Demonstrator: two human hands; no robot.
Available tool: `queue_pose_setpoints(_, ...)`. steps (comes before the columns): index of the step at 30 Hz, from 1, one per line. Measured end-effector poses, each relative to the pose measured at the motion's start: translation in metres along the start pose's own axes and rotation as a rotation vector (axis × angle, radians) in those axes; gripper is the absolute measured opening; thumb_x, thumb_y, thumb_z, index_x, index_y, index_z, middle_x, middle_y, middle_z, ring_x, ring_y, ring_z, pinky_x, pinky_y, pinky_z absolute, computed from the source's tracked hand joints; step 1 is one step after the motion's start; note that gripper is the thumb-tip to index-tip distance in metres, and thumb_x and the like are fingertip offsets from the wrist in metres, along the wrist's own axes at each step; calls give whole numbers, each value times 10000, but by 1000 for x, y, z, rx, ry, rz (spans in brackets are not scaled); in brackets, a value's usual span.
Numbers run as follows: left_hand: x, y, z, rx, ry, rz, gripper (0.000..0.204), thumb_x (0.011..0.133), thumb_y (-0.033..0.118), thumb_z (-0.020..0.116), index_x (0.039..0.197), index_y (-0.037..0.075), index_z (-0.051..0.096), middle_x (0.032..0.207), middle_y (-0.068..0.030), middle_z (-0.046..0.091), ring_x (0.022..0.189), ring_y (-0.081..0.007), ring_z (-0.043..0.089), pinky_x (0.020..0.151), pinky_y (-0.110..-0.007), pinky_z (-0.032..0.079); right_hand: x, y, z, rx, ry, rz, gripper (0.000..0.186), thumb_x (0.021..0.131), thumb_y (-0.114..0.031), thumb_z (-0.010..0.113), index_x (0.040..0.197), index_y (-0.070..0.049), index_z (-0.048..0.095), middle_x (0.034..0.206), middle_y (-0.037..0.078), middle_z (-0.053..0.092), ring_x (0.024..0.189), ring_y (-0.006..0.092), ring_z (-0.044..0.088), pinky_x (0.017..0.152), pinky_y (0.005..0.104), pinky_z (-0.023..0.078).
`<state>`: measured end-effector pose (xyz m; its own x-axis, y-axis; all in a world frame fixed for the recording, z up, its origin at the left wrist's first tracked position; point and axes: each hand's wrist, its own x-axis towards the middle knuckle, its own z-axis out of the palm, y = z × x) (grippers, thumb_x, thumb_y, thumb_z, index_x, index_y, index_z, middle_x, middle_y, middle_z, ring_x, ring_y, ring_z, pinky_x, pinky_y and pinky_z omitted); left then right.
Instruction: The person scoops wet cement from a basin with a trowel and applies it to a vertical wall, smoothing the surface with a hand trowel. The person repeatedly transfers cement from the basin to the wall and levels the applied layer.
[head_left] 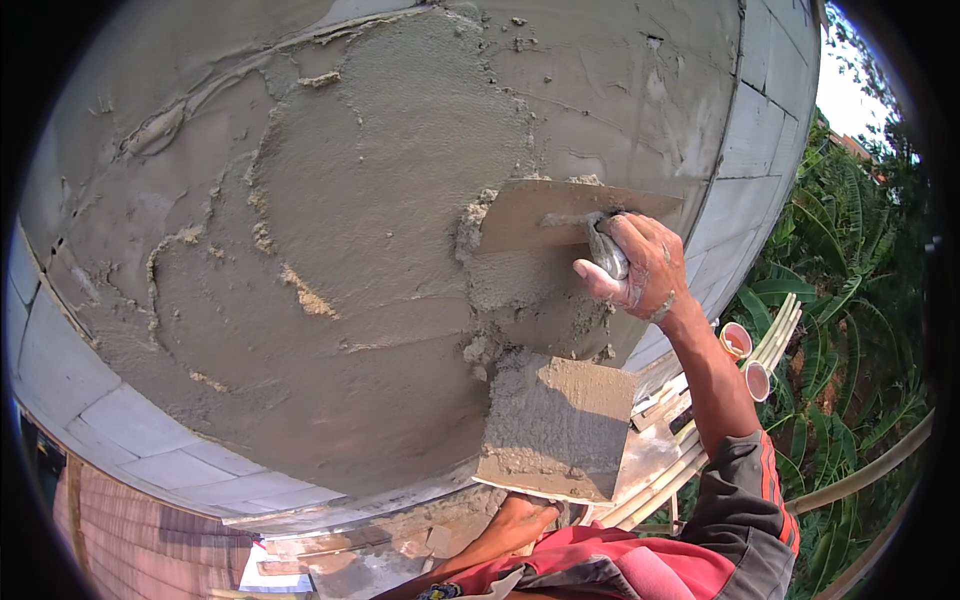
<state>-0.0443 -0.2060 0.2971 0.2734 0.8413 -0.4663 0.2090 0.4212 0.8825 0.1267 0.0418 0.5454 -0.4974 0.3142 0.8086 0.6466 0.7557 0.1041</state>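
Note:
My right hand [645, 262] grips the handle of a flat steel trowel [525, 205], whose blade rests against the wet grey plaster on the wall [390, 170]. Thick wet mortar bulges along the blade's left end and below it. Under the trowel, my left hand [525, 520] holds a square mortar board [555, 430] from beneath, its top coated with grey mortar and its fingers mostly hidden. Rough ridges and crumbs of lighter mortar mark the plaster to the left.
Pale blocks [755, 120] border the plaster. Bamboo poles [780, 330] and two cups [735, 340] lie at the right beside dense plants [840, 250]. A plank platform [370, 565] is below, with a reddish tiled roof [140, 525] at lower left.

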Motion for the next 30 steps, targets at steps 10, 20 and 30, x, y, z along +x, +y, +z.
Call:
queue_pose_setpoints(10,5,-3,2,-127,-7,-47,321,1006,160,660,1290,13,626,799,-19,620,627,-92,533,553,-281,447,112,7,-62,105,-72,164,647,907,-671,710,932,-25,685,719,112,643,719,280,660,683,437,526)
queue_pose_setpoints(20,-10,13,2,-283,65,-63,292,968,79,657,1241,-20,639,820,-31,624,588,-100,523,516,-291,436,154,128,-106,514,-20,400,613,911,-680,682,832,-73,657,662,0,506,611,114,517,559,313,426)
queue_pose_setpoints(30,5,-64,-10,-153,98,2,294,880,3,616,1173,-5,644,797,-28,610,593,-99,530,504,-284,445,-66,81,-11,889,425,915,498,1043,-575,608,998,-79,632,743,-15,543,625,79,505,548,256,404)
